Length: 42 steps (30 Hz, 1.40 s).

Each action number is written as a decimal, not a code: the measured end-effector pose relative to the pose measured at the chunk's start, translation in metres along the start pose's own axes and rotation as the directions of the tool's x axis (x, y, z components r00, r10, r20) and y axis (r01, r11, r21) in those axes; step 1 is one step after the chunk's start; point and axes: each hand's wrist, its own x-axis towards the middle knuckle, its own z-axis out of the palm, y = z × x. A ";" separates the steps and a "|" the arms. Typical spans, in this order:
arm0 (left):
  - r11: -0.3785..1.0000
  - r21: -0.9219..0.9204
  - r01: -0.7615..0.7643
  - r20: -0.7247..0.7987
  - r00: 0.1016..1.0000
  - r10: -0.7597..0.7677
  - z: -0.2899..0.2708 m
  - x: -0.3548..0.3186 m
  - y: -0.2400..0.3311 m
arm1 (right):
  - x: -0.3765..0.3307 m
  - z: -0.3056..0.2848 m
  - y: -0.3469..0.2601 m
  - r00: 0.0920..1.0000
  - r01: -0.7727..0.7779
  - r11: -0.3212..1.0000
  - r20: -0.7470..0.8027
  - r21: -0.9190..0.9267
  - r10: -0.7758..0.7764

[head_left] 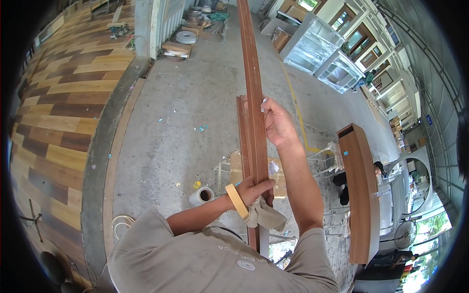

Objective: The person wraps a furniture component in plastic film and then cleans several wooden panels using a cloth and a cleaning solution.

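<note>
A long reddish-brown wooden moulding (253,83) with grooved faces runs from the top of the view down to my body. A shorter brown strip (243,132) lies along its left side. My left hand (252,191) is closed round the moulding's lower part, its thumb across the front. A beige cloth (266,215) hangs just under that hand, and a yellow tape roll (237,201) circles my left wrist. Higher up, at the right edge of the wood, my right hand (279,123) pinches a small white scrap (264,105). Some right fingertips are hidden behind the wood.
On the concrete floor stand a white roll (201,196) and some flattened cardboard (237,167). A long brown wooden box (360,195) is at the right, near a person's dark shoe (344,195). Plastic-wrapped cabinets (312,44) stand far right; a plank-patterned floor (63,107) lies left.
</note>
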 end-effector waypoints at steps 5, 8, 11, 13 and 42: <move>0.999 0.048 -0.024 0.025 0.999 0.023 -0.002 0.001 -0.002 | -0.014 0.005 -0.004 0.994 0.077 0.997 0.085 -0.012 -0.075; 0.999 0.032 -0.020 0.016 1.000 0.020 -0.002 0.000 -0.003 | -0.014 0.001 -0.003 0.984 0.110 0.994 0.144 -0.022 -0.106; 1.000 0.021 -0.011 0.016 1.000 0.011 -0.002 -0.003 -0.001 | -0.023 0.000 0.003 0.964 0.204 0.978 0.165 0.034 -0.206; 1.000 0.018 -0.018 0.018 1.000 0.017 -0.004 -0.002 -0.002 | -0.032 0.001 0.004 0.960 0.267 0.962 0.067 0.054 -0.270; 0.999 0.034 -0.030 0.053 0.998 0.028 -0.003 -0.005 0.000 | -0.057 -0.007 0.005 0.832 0.494 0.782 -0.056 -0.379 -0.552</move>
